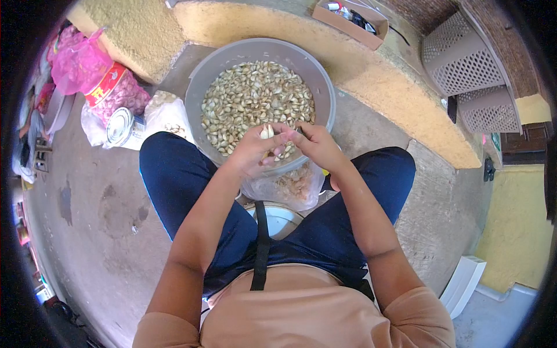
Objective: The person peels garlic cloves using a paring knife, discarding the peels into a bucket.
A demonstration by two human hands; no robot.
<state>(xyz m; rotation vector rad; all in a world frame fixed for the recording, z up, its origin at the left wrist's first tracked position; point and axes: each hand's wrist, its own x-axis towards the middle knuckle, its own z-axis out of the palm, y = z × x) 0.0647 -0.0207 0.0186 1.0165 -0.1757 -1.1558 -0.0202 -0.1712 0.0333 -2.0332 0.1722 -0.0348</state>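
Over the near rim of a big grey tub [328, 98], my two hands meet. My left hand [252, 152] is closed around pale garlic cloves [267, 132], which show between thumb and fingers. Fingers pinched together, my right hand [318, 148] touches the left fingertips; a small dark bit shows at its fingers, too small to name. Many loose garlic cloves [258, 98], some in skins, fill the tub below. Just under the hands, a clear plastic bag [299, 191] with brownish skins lies between my knees.
On the left stand a pink mesh sack [125, 95], a metal can [120, 126] and a white bag [168, 119]. A low yellow ledge [371, 98] runs behind the tub, bearing a cardboard box [354, 23]. Perforated plastic crates [464, 58] stand at right.
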